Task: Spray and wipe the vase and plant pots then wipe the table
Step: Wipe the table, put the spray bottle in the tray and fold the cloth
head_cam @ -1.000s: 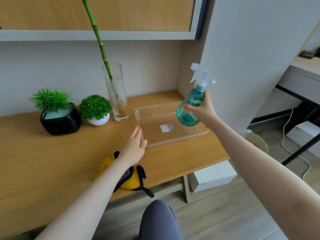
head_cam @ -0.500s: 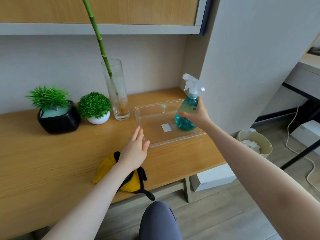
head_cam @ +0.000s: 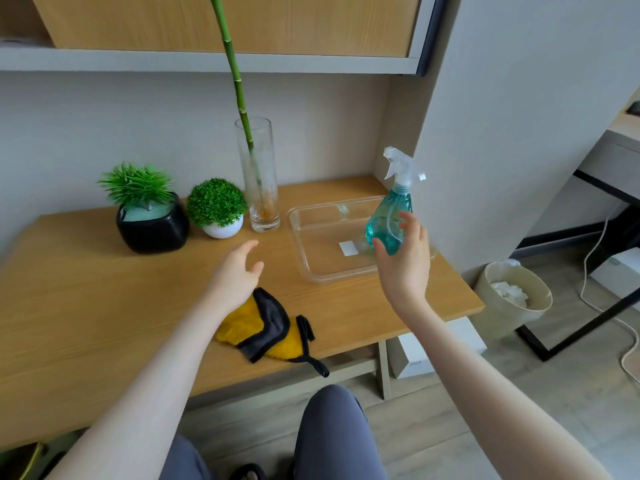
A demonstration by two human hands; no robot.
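table [head_cam: 104, 306] | left hand [head_cam: 235, 275] loose, empty | right hand [head_cam: 405, 261] fingers spread by spray bottle [head_cam: 391, 216], contact unclear

glass vase [head_cam: 259, 178] upright | two plant pots [head_cam: 152, 225] left | spray bottle [head_cam: 390, 220] in tray

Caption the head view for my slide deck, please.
Right hand open beside the spray bottle standing in the clear tray; left hand above the yellow cloth.
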